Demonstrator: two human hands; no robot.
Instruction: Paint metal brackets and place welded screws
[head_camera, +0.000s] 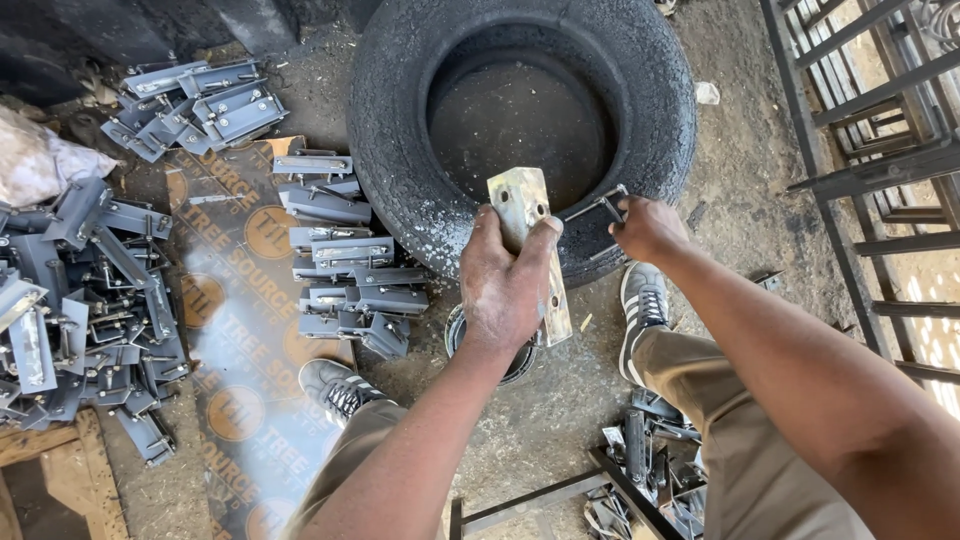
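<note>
My left hand (505, 285) grips a pale metal bracket (528, 215) with holes in it, held upright over the near edge of a black tyre (400, 130). My right hand (648, 228) is closed on a thin bent metal rod (598, 207) that reaches toward the bracket's side. Both hands are above the tyre's rim, close together. Under my left hand a small dark round tin (522, 362) sits on the ground, partly hidden.
Grey metal brackets lie in piles at the left (85, 300), the top left (195, 105) and beside the tyre (345, 265), on a printed brown board (240, 330). My shoes (335, 385) rest on the dirt. More metal parts (650, 475) lie below; a metal gate (880, 150) stands at right.
</note>
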